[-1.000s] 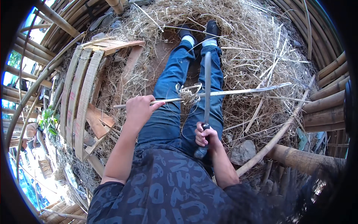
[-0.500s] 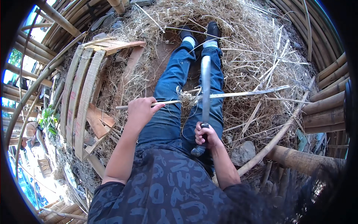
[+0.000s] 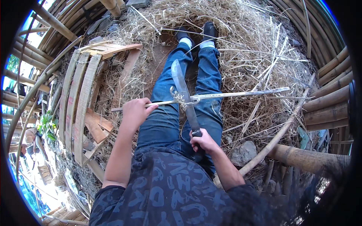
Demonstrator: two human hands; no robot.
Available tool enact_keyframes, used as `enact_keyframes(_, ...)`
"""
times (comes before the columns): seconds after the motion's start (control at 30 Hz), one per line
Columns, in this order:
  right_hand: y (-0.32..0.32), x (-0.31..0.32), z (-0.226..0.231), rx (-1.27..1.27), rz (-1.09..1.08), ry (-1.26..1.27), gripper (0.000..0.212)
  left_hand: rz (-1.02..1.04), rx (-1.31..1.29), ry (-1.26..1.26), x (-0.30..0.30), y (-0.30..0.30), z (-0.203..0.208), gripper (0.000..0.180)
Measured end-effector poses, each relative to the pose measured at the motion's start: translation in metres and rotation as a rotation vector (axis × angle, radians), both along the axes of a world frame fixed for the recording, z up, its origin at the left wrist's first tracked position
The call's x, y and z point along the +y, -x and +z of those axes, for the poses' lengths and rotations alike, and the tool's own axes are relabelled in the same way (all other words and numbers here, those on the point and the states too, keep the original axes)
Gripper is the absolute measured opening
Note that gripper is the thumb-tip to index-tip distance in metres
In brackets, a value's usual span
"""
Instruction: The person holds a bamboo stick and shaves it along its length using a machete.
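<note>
My left hand (image 3: pixel 135 113) is closed around the left part of a long, thin bamboo strip (image 3: pixel 245 93), which lies crosswise above my thighs. In my right hand (image 3: pixel 204 142) is the dark handle of a machete (image 3: pixel 182 84). Its long grey blade points away from me, leaning to the left, and crosses the strip near its middle. Pale curled shavings (image 3: pixel 176 95) cluster on the strip right where the blade meets it. Whether the edge is biting into the strip I cannot tell.
My legs in jeans (image 3: pixel 158 124) stretch forward over dry straw (image 3: pixel 249 67). To the left stands a slatted wooden crate (image 3: pixel 85 109). A grey stone (image 3: pixel 244 153) and a bamboo pole (image 3: pixel 279 139) lie at my right. Bamboo walls (image 3: pixel 328 109) curve around both sides.
The machete has swung from nearly upright to a leftward lean, its blade now at the shavings. My right hand has shifted slightly left and down. My left hand keeps its hold on the strip.
</note>
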State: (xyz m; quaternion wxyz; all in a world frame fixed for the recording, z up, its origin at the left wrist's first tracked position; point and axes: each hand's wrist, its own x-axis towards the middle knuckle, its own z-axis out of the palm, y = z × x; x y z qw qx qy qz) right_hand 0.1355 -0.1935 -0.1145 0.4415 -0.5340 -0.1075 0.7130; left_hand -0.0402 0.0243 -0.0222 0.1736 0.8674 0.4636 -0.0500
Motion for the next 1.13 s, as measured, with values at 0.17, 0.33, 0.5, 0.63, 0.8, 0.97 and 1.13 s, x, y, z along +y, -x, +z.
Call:
enact_keyframes(0.17, -0.002, 0.004, -0.004, 0.054, -0.202, -0.029, 0.014, -0.036, 0.006, 0.118, 0.006, 0.021, 0.000, 0.037)
enact_keyframes(0.33, -0.026, 0.001, -0.011, 0.161, -0.491, 0.043, 0.012, 0.018, 0.170, 0.423, 0.021, 0.042, 0.011, 0.033)
enact_keyframes(0.5, -0.065, -0.010, -0.017, 0.212, -0.684, 0.067, 0.015, 0.007, -0.038, 0.290, 0.022, 0.067, -0.002, 0.028)
enact_keyframes(0.63, -0.090, -0.016, -0.019, 0.122, -0.752, 0.058, 0.014, -0.040, -0.148, 0.157, 0.026, 0.086, -0.021, 0.025)
enact_keyframes(0.8, -0.113, -0.023, -0.031, -0.091, -0.729, 0.105, 0.013, -0.061, -0.099, 0.171, 0.021, 0.085, -0.031, 0.025)
enact_keyframes(0.97, -0.129, -0.022, -0.046, -0.319, -0.642, 0.147, 0.007, 0.036, -0.129, 0.365, 0.012, 0.088, -0.065, 0.025)
enact_keyframes(1.13, -0.148, -0.016, -0.060, -0.431, -0.541, 0.154, 0.006, 0.111, -0.208, 0.516, 0.009, 0.096, -0.101, 0.028)
